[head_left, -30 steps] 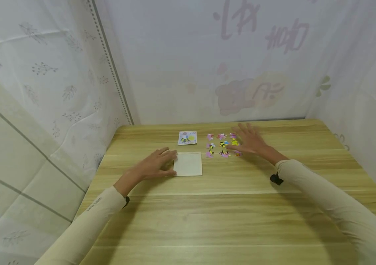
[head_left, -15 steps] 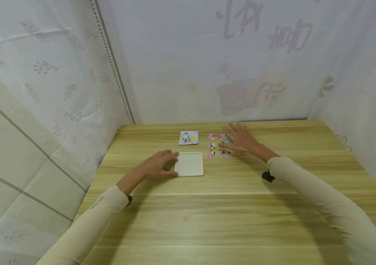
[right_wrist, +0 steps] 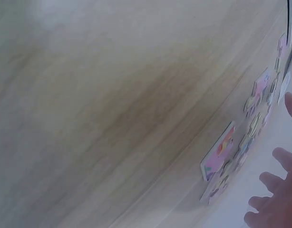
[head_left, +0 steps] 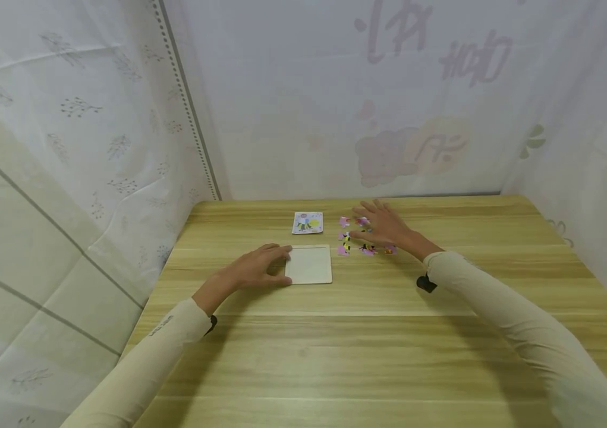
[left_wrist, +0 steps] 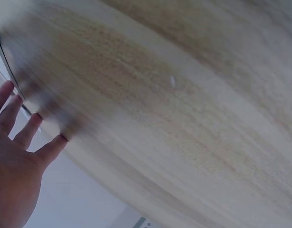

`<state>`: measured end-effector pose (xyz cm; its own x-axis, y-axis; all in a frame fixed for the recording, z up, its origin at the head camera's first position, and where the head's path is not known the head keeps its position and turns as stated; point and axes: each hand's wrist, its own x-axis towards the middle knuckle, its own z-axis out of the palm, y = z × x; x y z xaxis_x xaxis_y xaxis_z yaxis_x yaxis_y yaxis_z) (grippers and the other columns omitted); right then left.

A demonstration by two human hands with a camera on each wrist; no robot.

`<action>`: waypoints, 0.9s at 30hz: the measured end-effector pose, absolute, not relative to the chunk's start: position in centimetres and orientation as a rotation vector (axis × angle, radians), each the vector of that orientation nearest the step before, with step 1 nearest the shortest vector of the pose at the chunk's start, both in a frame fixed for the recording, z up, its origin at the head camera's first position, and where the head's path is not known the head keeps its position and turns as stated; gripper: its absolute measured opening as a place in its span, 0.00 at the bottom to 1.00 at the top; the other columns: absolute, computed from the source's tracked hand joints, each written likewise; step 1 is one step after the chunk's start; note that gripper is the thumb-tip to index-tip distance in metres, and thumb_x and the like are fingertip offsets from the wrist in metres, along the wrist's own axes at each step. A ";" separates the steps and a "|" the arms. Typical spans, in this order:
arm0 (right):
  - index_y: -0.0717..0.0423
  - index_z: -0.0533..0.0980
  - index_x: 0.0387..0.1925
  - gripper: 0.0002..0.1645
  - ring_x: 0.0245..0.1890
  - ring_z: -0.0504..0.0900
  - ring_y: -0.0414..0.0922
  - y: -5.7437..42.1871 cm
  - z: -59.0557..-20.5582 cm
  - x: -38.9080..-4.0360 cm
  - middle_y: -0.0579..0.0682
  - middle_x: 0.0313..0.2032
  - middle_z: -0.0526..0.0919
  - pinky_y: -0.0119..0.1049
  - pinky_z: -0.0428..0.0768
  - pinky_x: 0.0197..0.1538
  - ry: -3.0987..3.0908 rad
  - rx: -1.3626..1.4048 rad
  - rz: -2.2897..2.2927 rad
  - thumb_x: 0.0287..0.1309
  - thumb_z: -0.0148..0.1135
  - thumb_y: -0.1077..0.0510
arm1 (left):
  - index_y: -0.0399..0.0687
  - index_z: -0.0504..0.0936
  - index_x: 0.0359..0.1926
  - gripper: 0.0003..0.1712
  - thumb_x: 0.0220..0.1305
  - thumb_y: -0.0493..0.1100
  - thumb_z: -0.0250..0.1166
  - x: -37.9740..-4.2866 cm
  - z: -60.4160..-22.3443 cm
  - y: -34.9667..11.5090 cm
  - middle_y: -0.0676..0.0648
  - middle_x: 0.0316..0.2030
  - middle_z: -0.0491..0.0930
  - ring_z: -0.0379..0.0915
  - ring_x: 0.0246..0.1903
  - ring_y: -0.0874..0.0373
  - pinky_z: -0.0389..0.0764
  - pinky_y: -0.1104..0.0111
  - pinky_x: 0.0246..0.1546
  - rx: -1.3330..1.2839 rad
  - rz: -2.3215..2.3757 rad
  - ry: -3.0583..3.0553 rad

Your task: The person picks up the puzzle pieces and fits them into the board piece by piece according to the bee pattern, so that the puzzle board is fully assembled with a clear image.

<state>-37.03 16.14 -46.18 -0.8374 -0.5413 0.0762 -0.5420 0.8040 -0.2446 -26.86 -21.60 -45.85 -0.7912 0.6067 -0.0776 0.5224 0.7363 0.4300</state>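
Note:
A shallow pale square tray [head_left: 310, 266] lies on the table. My left hand [head_left: 254, 268] rests at its left side, thumb at the near corner and fingertips at the far corner; the left wrist view shows those fingers [left_wrist: 29, 130] fairly straight and spread. To the tray's right, several pink, yellow and black puzzle pieces [head_left: 368, 249] are laid out in rows. Above them hovers my right hand [head_left: 383, 229], fingers spread, hiding some of the pieces. In the right wrist view a corner piece [right_wrist: 219, 149] with an orange patch lies nearest, below the hand's fingertips.
Behind the tray lies a small card [head_left: 307, 223] printed with a bee picture. The wood-grain table [head_left: 303, 356] ends at a hanging printed cloth [head_left: 282, 119] at the back, with more cloth at both sides.
My right hand has moved left across the puzzle pieces, uncovering the near right one and covering more of the middle. My left hand stays at the tray's left side.

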 end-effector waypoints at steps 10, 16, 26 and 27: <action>0.62 0.69 0.73 0.36 0.75 0.58 0.70 15.3 -46.0 -37.3 0.67 0.73 0.67 0.64 0.52 0.77 -2.922 0.989 0.481 0.74 0.60 0.46 | 0.47 0.68 0.76 0.47 0.66 0.64 0.70 -26.8 -45.7 -21.5 0.44 0.72 0.70 0.57 0.76 0.43 0.63 0.44 0.73 0.867 0.567 2.731; 0.60 0.70 0.73 0.32 0.68 0.70 0.65 14.8 -46.2 -37.7 0.64 0.68 0.75 0.64 0.73 0.66 -2.935 0.979 0.568 0.75 0.61 0.49 | 0.48 0.71 0.74 0.44 0.65 0.64 0.71 -26.8 -45.8 -21.4 0.44 0.72 0.70 0.57 0.76 0.43 0.63 0.45 0.73 0.858 0.570 2.737; 0.62 0.75 0.69 0.28 0.57 0.80 0.59 13.9 -46.6 -38.6 0.62 0.60 0.81 0.55 0.82 0.56 -2.924 0.991 0.624 0.73 0.64 0.55 | 0.48 0.72 0.73 0.44 0.64 0.64 0.72 -26.9 -45.9 -21.4 0.46 0.72 0.71 0.55 0.77 0.43 0.62 0.45 0.74 0.854 0.576 2.741; 0.62 0.76 0.68 0.27 0.56 0.81 0.58 13.8 -46.7 -38.7 0.62 0.59 0.82 0.54 0.82 0.56 -2.924 0.991 0.626 0.73 0.64 0.56 | 0.48 0.73 0.73 0.44 0.64 0.64 0.72 -26.9 -45.9 -21.4 0.46 0.72 0.71 0.55 0.77 0.43 0.62 0.45 0.74 0.852 0.576 2.742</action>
<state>-38.72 13.76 -46.67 -0.8020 -0.5858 0.1167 -0.5822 0.7230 -0.3718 -26.88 -21.43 -45.88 -0.8102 0.5800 -0.0849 0.4968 0.7562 0.4258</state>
